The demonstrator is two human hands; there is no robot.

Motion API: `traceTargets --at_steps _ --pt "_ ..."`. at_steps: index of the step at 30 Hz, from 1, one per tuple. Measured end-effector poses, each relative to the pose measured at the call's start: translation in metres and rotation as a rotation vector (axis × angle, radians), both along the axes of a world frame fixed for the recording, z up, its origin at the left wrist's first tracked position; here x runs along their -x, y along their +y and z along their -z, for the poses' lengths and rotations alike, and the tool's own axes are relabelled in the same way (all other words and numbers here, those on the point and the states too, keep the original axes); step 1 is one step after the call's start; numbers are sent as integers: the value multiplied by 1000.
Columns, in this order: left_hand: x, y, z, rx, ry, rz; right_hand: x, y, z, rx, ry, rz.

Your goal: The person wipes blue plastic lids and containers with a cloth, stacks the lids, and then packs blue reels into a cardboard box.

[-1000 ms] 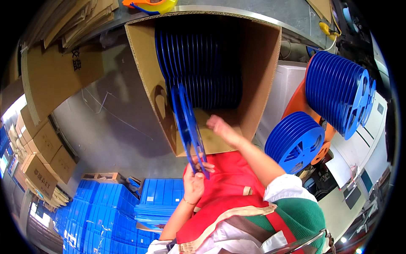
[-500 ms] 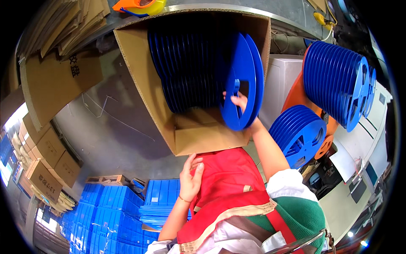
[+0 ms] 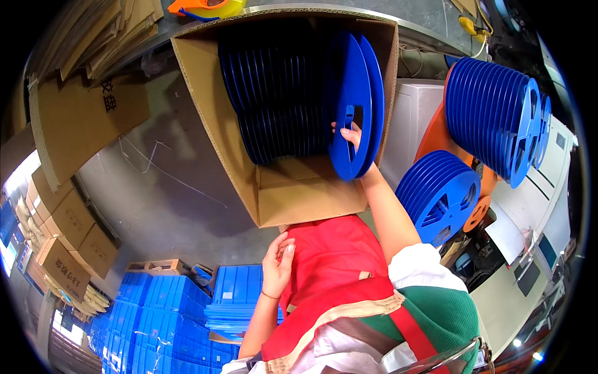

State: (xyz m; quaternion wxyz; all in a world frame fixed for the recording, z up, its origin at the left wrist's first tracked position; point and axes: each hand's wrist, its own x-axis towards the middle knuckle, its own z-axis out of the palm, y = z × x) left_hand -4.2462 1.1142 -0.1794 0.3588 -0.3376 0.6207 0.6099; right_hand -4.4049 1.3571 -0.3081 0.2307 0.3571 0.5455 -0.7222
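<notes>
A large blue plastic reel (image 3: 352, 81) is upright inside the right part of an open cardboard box (image 3: 212, 106). My right hand (image 3: 351, 133) grips it, the fingers hooked through an opening in its disc. Packed to the left in the box are several more blue reels (image 3: 283, 134), standing on edge in a close row; the box's far depth is too dark to make out. Below the box's near edge, beside my red apron (image 3: 330, 249), my left hand (image 3: 278, 265) is open and holds nothing, its fingers loosely bent.
On the right, blue reels (image 3: 489, 118) sit in stacks on an orange stand (image 3: 433, 134). Flattened cardboard (image 3: 93, 124) leans at the left. Blue bins (image 3: 168, 318) are piled at the lower left. A metal table edge (image 3: 430, 34) runs behind the box, with a tape dispenser (image 3: 208, 7) on top.
My right hand and the reel have moved slightly farther into the box, away from me. The left hand stays nearly in place.
</notes>
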Motion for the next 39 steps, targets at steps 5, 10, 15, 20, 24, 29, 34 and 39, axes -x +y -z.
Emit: traceTargets --at_steps 5,10,15,20,24,29,34,39 --pt "-6 -4 1 2 3 -32 2 2 31 172 -81 61" --pt "-6 -10 -3 7 28 -2 9 0 61 202 -116 26" --pt "2 -21 -19 -18 69 58 -24 -9 58 -121 -59 268" --pt "8 -32 -34 -40 192 238 -129 -20 4 -174 121 105" --pt "15 -41 -42 -65 261 335 -185 -29 -113 -381 68 -51" --pt "23 -29 -64 -103 309 462 -274 26 -176 -933 277 -62" --pt "20 9 -90 -112 397 587 -349 121 -175 -1429 34 -103" --pt "-5 48 -102 -12 471 678 -371 182 -151 -1662 -172 -551"
